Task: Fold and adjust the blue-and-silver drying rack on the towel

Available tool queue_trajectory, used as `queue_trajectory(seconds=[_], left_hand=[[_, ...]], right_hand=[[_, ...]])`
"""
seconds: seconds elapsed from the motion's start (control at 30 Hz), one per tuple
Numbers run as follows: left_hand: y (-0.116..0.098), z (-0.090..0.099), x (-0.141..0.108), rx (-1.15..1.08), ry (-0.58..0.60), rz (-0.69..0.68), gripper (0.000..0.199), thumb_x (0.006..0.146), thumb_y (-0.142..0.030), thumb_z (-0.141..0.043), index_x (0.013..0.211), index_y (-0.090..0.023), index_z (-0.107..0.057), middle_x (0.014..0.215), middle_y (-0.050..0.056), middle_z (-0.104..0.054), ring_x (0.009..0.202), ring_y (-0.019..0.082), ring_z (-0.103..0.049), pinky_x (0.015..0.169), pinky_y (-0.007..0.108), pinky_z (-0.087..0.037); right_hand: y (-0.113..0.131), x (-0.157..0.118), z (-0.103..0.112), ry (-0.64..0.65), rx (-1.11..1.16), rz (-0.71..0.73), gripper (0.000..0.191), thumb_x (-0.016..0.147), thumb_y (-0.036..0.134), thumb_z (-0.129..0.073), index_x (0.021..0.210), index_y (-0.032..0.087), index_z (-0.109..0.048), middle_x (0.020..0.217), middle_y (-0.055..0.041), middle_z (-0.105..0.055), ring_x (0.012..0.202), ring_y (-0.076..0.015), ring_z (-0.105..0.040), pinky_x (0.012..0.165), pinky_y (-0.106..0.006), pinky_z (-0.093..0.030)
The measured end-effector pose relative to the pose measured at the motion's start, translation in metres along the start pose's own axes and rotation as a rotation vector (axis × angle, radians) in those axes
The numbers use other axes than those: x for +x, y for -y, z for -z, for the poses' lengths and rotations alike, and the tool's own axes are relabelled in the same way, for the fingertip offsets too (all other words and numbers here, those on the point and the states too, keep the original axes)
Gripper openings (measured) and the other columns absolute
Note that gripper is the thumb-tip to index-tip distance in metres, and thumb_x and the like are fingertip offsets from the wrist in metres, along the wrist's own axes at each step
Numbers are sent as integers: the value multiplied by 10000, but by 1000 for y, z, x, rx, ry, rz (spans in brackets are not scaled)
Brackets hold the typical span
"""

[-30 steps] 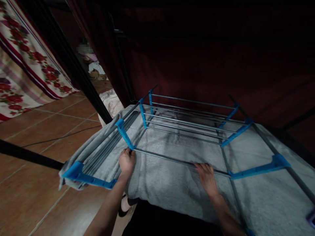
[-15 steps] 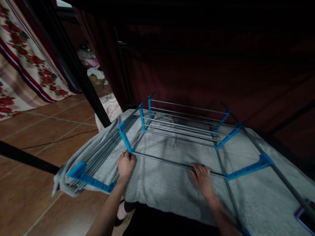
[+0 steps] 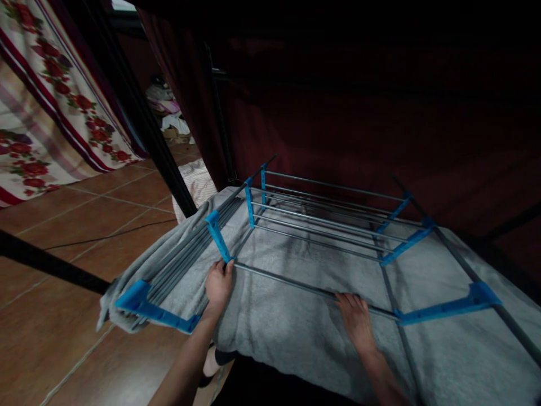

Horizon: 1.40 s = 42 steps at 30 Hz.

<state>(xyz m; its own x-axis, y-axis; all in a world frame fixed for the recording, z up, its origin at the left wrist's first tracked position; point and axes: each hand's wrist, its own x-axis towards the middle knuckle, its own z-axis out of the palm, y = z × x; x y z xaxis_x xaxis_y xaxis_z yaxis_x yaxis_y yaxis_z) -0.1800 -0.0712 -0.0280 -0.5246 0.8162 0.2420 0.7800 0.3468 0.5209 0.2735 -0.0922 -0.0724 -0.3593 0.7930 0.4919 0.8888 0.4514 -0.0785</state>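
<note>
A metal rack frame with grey rods and blue plastic brackets, like a clothes drying rack (image 3: 287, 280), lies across the grey blanket. My left hand (image 3: 218, 283) is closed around it at the near left corner, right below a blue bracket (image 3: 220, 239). Farther right along the same near rod, my right hand (image 3: 355, 316) has its fingers curled over the top, its thumb hidden. A long blue bracket (image 3: 448, 304) joins that rod to the right side tube. Several loose-looking grey rods (image 3: 181, 265) lie bundled on the left.
The grey blanket (image 3: 304, 344) covers a bed with dark metal posts (image 3: 164, 163). Dark red curtain (image 3: 338, 129) hangs behind it. Brown floor tiles (image 3: 76, 304), a thin black cable (image 3: 114, 234) and a flowered cloth (image 3: 63, 96) are at the left.
My right hand's fingers now wrap over the near rod, and its thumb has gone out of sight. The view has shifted slightly, so a phone at the right edge no longer shows.
</note>
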Motion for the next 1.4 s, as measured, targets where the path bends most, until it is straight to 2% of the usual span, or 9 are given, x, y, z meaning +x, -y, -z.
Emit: queue_trajectory(seconds=[0.27, 0.5, 0.7, 0.83, 1.0, 1.1, 1.2, 1.3, 1.4], left_hand=[[5, -3, 2, 8, -8, -29, 444, 1029, -477, -415, 1005, -160, -724, 1013, 146, -732, 963, 274, -685, 853, 349, -504], [-1, -4, -3, 63, -26, -33, 464, 1045, -474, -374, 1006, -156, -710, 1009, 156, -712, 965, 285, -673, 837, 367, -496], [-8, -1, -9, 90, -29, -57, 473, 1044, -420, -362, 1181, -106, -688, 1118, 197, -687, 1039, 314, -653, 933, 430, -518], [-2, 4, -34, 30, -67, -132, 470, 990, -320, -451, 1391, -119, -593, 1250, 192, -648, 1179, 314, -621, 1073, 469, -501], [27, 25, -95, -105, 25, -288, 430, 1000, -327, -423, 1334, -203, -663, 1310, 168, -659, 1224, 295, -628, 1097, 471, -518], [56, 43, -132, -93, 48, -296, 367, 974, -322, -433, 1153, -274, -750, 1185, 139, -726, 1130, 298, -681, 1037, 480, -557], [88, 63, -158, -68, 9, -252, 294, 927, -329, -476, 949, -325, -769, 1040, 118, -756, 995, 304, -707, 919, 475, -597], [114, 84, -169, -47, 0, -227, 237, 899, -360, -515, 867, -353, -750, 956, 105, -744, 909, 303, -702, 819, 461, -597], [128, 106, -157, 38, -100, -186, 238, 901, -358, -489, 885, -333, -725, 976, 119, -720, 903, 318, -678, 810, 476, -572]], right_hand=[[-5, -5, -5, 8, 42, 15, 306, 1066, 213, -438, 1165, 255, -725, 1054, -81, -745, 914, -266, -646, 836, -426, -442], [-3, -2, -3, -13, 31, 16, 305, 1075, 220, -427, 1155, 251, -720, 1035, -85, -745, 948, -272, -654, 850, -430, -448], [-1, 1, -1, -39, 25, 20, 272, 1066, 225, -461, 1173, 241, -710, 1010, -77, -743, 921, -262, -656, 830, -418, -453], [-1, 0, -2, -46, 31, 16, 272, 1062, 223, -463, 1170, 246, -711, 1008, -76, -743, 931, -266, -659, 831, -419, -450], [-4, -2, -5, -29, 46, 11, 277, 1077, 236, -440, 1184, 229, -695, 1017, -88, -740, 944, -268, -656, 840, -423, -450], [-4, -2, -6, -27, 37, 11, 272, 1075, 232, -448, 1185, 233, -697, 1014, -86, -740, 948, -273, -657, 842, -426, -451], [-4, -3, -6, -29, 24, 9, 266, 1073, 233, -460, 1183, 242, -702, 1019, -82, -741, 940, -270, -656, 834, -420, -449], [-3, -3, -6, -19, 26, -2, 265, 1081, 251, -457, 1186, 231, -700, 1022, -86, -739, 943, -269, -656, 837, -421, -449], [-3, -3, -6, -9, 34, -12, 282, 1091, 265, -437, 1194, 229, -697, 1024, -88, -739, 942, -270, -652, 845, -428, -446]])
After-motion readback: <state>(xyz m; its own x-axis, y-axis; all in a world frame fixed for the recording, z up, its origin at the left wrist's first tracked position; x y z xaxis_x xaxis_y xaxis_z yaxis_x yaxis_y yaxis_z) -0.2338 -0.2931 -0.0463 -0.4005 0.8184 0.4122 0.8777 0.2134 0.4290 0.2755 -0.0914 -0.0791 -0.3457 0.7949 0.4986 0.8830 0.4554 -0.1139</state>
